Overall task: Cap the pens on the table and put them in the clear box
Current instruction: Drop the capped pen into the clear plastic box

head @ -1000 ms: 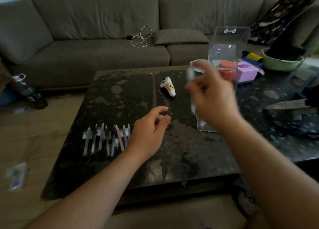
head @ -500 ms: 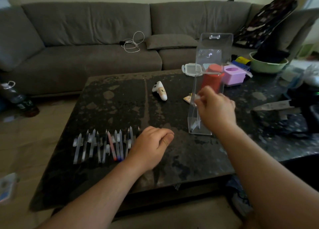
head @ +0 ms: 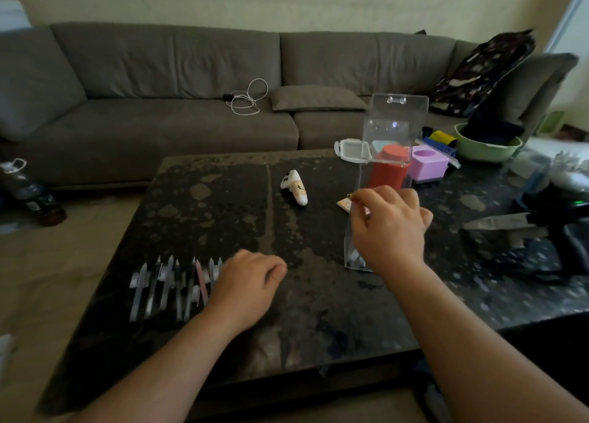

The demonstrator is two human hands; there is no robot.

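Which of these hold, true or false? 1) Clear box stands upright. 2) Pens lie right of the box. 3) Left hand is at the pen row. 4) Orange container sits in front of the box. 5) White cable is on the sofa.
1) True: the clear box stands upright with its lid open.
2) False: the pens lie to its left.
3) True: the left hand is at the row's right end.
4) False: the orange container is behind it.
5) True: the white cable lies on the sofa.

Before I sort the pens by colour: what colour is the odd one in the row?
Pink, near the row's right end; head view.
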